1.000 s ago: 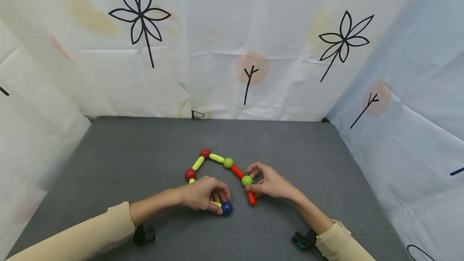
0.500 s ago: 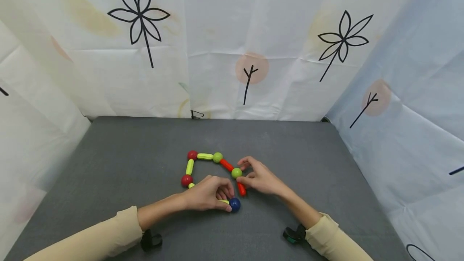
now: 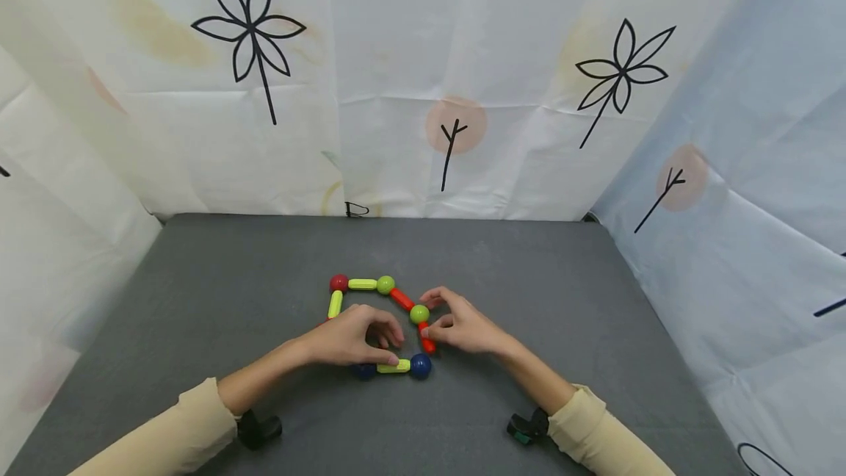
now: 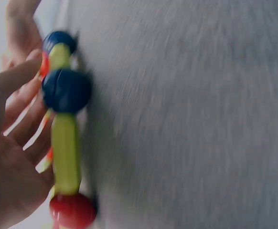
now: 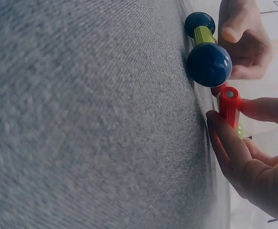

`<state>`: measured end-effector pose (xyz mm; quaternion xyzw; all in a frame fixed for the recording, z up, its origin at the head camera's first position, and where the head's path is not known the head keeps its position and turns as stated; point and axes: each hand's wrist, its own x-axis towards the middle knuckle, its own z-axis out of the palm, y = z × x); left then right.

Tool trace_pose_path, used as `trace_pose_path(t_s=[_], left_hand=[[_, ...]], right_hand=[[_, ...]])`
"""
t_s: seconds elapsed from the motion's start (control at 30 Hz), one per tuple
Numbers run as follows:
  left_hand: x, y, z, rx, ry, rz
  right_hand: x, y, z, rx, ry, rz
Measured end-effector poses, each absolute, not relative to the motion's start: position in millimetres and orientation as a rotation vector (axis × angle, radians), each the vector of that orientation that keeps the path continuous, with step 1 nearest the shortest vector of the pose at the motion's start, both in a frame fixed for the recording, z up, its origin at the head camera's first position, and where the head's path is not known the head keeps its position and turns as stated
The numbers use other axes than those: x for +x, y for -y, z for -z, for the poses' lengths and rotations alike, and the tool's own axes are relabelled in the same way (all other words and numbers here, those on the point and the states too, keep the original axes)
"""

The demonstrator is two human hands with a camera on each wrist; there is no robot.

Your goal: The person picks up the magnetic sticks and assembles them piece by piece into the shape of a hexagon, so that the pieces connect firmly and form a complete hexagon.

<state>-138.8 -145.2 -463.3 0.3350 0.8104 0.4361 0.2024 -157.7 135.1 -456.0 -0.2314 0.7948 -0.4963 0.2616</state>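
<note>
A chain of magnetic building balls and rods lies on the grey table. In the head view its far side has a red ball (image 3: 339,283), a yellow rod (image 3: 362,284) and green balls (image 3: 386,285). My right hand (image 3: 465,325) pinches the red magnetic rod (image 5: 229,107) at the chain's free end between thumb and fingers. My left hand (image 3: 353,336) hovers over the near left side, fingers loosely bent, thumb by the near yellow rod (image 3: 394,366); I cannot tell if it touches. That rod joins two blue balls (image 3: 420,366). The right blue ball stands apart from the red rod's end.
The grey table (image 3: 529,270) is backed by white patterned cloth (image 3: 396,35), with more cloth at both sides. Black straps with cameras (image 3: 529,428) sit at both wrists.
The chain's far part has shifted left along with my right hand. My left hand first moved right with the blue ball, then drew back left, uncovering the near yellow rod and second blue ball.
</note>
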Motion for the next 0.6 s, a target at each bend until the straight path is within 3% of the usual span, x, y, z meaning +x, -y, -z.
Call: trace_pose_path(t_s=[0.2,0.6], left_hand=[[-131.7,167.6,458.2,1.007,-2.370,-1.114],[-111.1,165.8,472.2,1.013,-2.506,-1.083]], right_hand=[[-162.6,-135.3,458.1,-0.545,-2.077,1.380],[-160.6,-122.6,458.7,-0.573,-2.065,1.391]])
